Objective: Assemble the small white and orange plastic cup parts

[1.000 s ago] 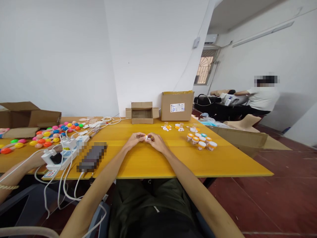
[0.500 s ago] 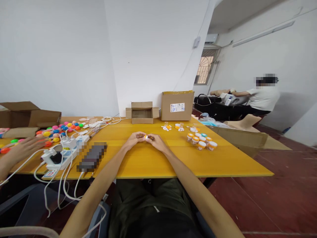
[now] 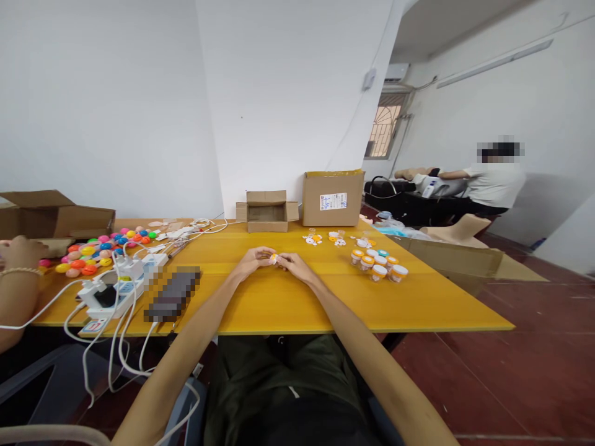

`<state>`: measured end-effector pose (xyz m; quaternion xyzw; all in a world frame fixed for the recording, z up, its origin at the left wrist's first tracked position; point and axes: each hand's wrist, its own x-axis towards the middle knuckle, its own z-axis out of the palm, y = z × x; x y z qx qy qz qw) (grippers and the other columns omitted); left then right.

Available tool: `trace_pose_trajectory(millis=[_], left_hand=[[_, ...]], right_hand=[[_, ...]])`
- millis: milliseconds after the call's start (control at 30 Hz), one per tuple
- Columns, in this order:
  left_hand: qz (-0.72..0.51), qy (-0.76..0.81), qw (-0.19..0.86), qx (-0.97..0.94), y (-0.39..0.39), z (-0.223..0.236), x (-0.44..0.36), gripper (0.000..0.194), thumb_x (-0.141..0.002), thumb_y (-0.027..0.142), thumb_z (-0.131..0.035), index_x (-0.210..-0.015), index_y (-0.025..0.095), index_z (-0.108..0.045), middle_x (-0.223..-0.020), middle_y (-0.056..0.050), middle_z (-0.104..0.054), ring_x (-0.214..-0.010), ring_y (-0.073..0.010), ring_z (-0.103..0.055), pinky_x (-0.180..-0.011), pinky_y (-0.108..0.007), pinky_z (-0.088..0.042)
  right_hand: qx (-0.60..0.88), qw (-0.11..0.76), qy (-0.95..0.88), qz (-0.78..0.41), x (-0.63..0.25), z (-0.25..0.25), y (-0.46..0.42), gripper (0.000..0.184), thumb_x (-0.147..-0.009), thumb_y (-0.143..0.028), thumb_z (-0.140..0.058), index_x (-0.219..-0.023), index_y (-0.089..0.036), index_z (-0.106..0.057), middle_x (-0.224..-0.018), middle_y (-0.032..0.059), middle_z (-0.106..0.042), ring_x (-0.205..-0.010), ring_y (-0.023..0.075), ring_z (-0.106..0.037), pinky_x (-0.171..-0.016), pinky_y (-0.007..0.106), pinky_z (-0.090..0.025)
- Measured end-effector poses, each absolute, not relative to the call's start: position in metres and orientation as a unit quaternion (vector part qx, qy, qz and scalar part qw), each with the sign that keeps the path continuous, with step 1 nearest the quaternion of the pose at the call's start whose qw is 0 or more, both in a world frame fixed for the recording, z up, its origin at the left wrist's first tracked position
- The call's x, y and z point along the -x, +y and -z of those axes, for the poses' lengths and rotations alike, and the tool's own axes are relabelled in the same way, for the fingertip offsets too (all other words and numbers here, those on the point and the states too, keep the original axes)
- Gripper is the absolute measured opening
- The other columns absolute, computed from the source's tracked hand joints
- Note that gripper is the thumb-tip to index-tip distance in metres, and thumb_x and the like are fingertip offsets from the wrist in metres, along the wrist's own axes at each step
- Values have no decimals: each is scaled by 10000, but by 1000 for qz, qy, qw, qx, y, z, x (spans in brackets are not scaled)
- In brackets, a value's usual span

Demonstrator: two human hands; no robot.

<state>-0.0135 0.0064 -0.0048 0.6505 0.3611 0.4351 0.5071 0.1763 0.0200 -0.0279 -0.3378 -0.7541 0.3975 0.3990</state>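
Over the middle of the yellow table (image 3: 288, 310), my left hand (image 3: 255, 260) and my right hand (image 3: 294, 265) meet around a small orange-and-white cap (image 3: 274, 257). Fingers of both hands are closed on it, and they hide much of it. To the right stands a group of small clear jars (image 3: 379, 272) with orange, white and teal lids. Behind them lie loose orange and white cap parts (image 3: 337, 240), several in each small pile.
An open small carton (image 3: 267, 214) and a taped box (image 3: 332, 198) stand against the wall. On the left are colourful balls (image 3: 106, 248), a power strip (image 3: 125, 291) with cables, a dark phone-like device (image 3: 173, 296) and a co-worker's hand (image 3: 21, 254). Another person (image 3: 495, 183) sits at far right.
My hands stay in place, but the fingers have shifted and the cap is turned, showing more orange. The co-worker's hand at left has moved back toward the carton.
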Motion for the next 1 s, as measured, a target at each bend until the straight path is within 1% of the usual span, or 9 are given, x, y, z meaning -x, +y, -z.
trace_pose_trajectory(millis=[100, 200, 367, 467, 567, 767, 833, 900, 1000], left_hand=[[-436, 362, 490, -662, 8, 6, 14, 402, -601, 364, -854, -949, 202, -735, -969, -59, -737, -975, -217, -653, -931, -356, -461], [-435, 358, 485, -669, 9, 6, 14, 427, -600, 385, -854, -967, 202, -737, -984, -61, -736, -988, -223, -648, -930, -358, -462], [-445, 352, 491, -660, 8, 4, 13, 417, -591, 357, -862, -956, 198, -740, -1012, -66, -733, -1019, -225, -639, -936, -356, -462], [-450, 344, 491, -661, 6, 2, 14, 407, -602, 344, -859, -962, 197, -741, -1047, -76, -729, -1049, -231, -630, -943, -354, -459], [-449, 338, 494, -663, 4, 1, 14, 411, -616, 344, -857, -980, 196, -738, -1058, -80, -728, -1058, -234, -629, -945, -358, -459], [-447, 326, 507, -661, 4, 1, 14, 444, -612, 350, -866, -1006, 195, -732, -1094, -87, -725, -1084, -240, -627, -950, -361, -460], [-445, 320, 515, -659, 6, 2, 14, 450, -607, 348, -870, -1007, 195, -732, -1101, -91, -724, -1098, -245, -625, -951, -359, -461], [-443, 313, 526, -656, 7, 3, 14, 463, -604, 349, -873, -1016, 193, -728, -1106, -96, -724, -1103, -248, -626, -949, -359, -462], [-431, 302, 547, -651, 6, 3, 12, 546, -595, 359, -880, -1086, 194, -705, -1146, -108, -714, -1075, -255, -641, -925, -369, -474]], right_hand=[[336, 400, -750, -405, -177, 27, 20, 409, -832, -569, -572, -753, -185, -685, -746, 34, -693, -643, 156, -581, -618, 275, -474], [335, 402, -746, -413, -177, 27, 18, 423, -823, -589, -582, -753, -184, -685, -754, 37, -699, -641, 155, -582, -624, 278, -481], [320, 387, -744, -442, -180, 22, 13, 416, -756, -590, -667, -822, -181, -700, -814, 37, -709, -708, 164, -609, -679, 287, -496], [316, 381, -741, -454, -180, 19, 11, 415, -729, -583, -703, -825, -179, -701, -838, 45, -715, -751, 176, -626, -700, 295, -502], [312, 380, -741, -458, -182, 18, 10, 402, -740, -570, -704, -834, -179, -703, -833, 49, -719, -766, 184, -639, -707, 301, -506], [297, 377, -736, -477, -186, 19, 10, 418, -757, -578, -687, -860, -173, -693, -840, 58, -725, -710, 174, -639, -698, 307, -518], [286, 381, -733, -486, -186, 19, 9, 415, -762, -566, -694, -897, -173, -685, -851, 64, -722, -726, 178, -649, -707, 311, -523], [270, 382, -730, -499, -184, 20, 6, 427, -762, -544, -710, -975, -177, -670, -868, 68, -720, -761, 186, -663, -729, 321, -531], [256, 390, -724, -508, -182, 23, 3, 473, -760, -522, -724, -1085, -192, -629, -925, 69, -716, -853, 199, -679, -805, 346, -533]])
